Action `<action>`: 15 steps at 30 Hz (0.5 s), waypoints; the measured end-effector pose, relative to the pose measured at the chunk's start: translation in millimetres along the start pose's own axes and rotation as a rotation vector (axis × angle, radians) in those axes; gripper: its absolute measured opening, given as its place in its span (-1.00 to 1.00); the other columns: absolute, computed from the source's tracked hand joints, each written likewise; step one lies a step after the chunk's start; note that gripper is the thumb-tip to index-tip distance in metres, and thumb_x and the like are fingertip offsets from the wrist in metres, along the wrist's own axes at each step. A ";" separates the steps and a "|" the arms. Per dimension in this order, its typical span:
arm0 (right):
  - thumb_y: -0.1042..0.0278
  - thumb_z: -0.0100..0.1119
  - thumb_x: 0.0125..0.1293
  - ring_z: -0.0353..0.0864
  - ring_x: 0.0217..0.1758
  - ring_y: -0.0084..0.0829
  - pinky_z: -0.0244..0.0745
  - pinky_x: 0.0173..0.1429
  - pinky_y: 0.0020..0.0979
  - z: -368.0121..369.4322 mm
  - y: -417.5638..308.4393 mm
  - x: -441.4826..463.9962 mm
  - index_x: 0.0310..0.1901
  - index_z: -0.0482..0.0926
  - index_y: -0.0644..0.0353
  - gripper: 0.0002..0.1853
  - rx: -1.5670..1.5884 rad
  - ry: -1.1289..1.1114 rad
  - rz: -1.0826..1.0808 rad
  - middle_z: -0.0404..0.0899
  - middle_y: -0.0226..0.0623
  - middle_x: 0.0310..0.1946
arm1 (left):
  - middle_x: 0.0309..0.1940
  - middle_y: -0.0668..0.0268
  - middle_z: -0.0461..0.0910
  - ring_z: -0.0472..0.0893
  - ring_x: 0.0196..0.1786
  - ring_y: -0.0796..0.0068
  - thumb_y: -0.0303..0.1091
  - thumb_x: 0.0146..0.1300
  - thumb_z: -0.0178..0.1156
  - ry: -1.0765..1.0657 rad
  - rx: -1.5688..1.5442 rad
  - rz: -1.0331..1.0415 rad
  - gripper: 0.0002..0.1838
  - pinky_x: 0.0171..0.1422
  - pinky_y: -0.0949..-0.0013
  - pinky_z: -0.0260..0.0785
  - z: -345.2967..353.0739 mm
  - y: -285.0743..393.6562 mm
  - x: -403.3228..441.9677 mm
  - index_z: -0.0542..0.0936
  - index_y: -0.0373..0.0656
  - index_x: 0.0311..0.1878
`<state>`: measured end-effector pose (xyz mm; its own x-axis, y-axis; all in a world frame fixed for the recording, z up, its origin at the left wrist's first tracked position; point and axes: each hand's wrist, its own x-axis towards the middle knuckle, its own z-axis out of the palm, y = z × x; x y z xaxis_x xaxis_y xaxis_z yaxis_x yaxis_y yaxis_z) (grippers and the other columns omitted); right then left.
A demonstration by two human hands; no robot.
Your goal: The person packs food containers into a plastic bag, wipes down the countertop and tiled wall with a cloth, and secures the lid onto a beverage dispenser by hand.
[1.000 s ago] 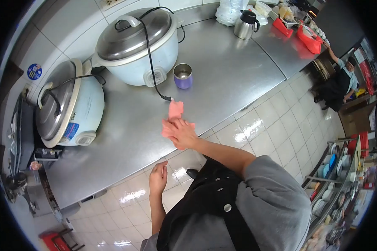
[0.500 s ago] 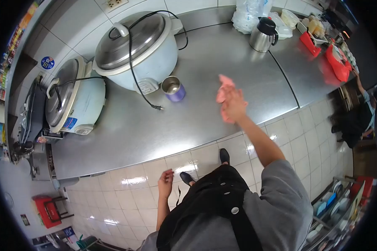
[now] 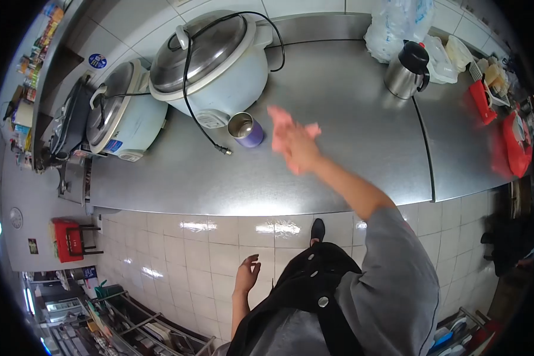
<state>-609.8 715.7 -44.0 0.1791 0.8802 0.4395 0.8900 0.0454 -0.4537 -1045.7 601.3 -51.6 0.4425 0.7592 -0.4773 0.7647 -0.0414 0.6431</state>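
My right hand (image 3: 302,148) presses a crumpled pink cloth (image 3: 283,132) against the stainless steel counter (image 3: 338,107). The cloth sticks out past the fingertips on the left side, and the fingers partly hide it. Just left of it stands a purple cup (image 3: 249,132) with a bare metal inside, upright and apart from the cloth. My left hand (image 3: 247,275) hangs over the floor in front of the counter, fingers loosely bent and apart, holding nothing.
Behind the cup sits a large rice cooker (image 3: 219,77), its black cord and plug (image 3: 224,150) lying beside the cup. Another cooker (image 3: 130,118) is farther left. A steel thermos jug (image 3: 406,71), plastic bags (image 3: 397,29) and red containers (image 3: 516,142) stand at the right.
My right hand has slid the cloth leftward along the counter, closer to the purple cup. The cup stays beside the cooker. The view has turned somewhat, and my left hand remains low.
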 end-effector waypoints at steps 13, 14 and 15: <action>0.28 -0.12 0.41 0.43 0.20 -0.19 0.29 0.24 -0.21 -211.6 203.0 -312.8 0.17 0.42 0.12 -0.65 -0.410 0.213 0.577 0.38 -0.16 0.19 | -0.08 0.08 0.62 0.63 -0.09 0.07 -0.46 0.27 0.11 0.341 0.066 0.039 -0.73 0.00 0.15 0.48 109.1 17.8 -130.5 0.54 -0.18 0.05; 0.26 -0.16 0.45 0.42 0.22 -0.25 0.35 0.19 -0.30 -206.4 207.1 -323.1 0.25 0.35 0.11 -0.62 -0.406 0.251 0.558 0.38 -0.18 0.19 | -0.09 0.08 0.62 0.63 -0.09 0.07 -0.47 0.28 0.10 0.413 0.016 0.041 -0.74 -0.01 0.16 0.48 124.4 17.7 -146.4 0.55 -0.19 0.02; 0.23 -0.20 0.49 0.42 0.14 -0.30 0.36 0.17 -0.33 -175.1 191.6 -314.2 0.22 0.35 0.15 -0.63 0.031 0.321 0.460 0.39 -0.22 0.10 | -0.15 0.08 0.65 0.65 -0.11 0.09 -0.49 0.28 0.08 0.486 0.005 0.057 -0.78 -0.02 0.18 0.49 147.9 14.0 -158.5 0.57 -0.20 -0.03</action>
<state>-422.2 365.1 -133.2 0.6693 0.6245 0.4025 0.6778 -0.2911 -0.6752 -1035.8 384.2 -55.5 0.2146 0.9709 -0.1058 0.7484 -0.0939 0.6566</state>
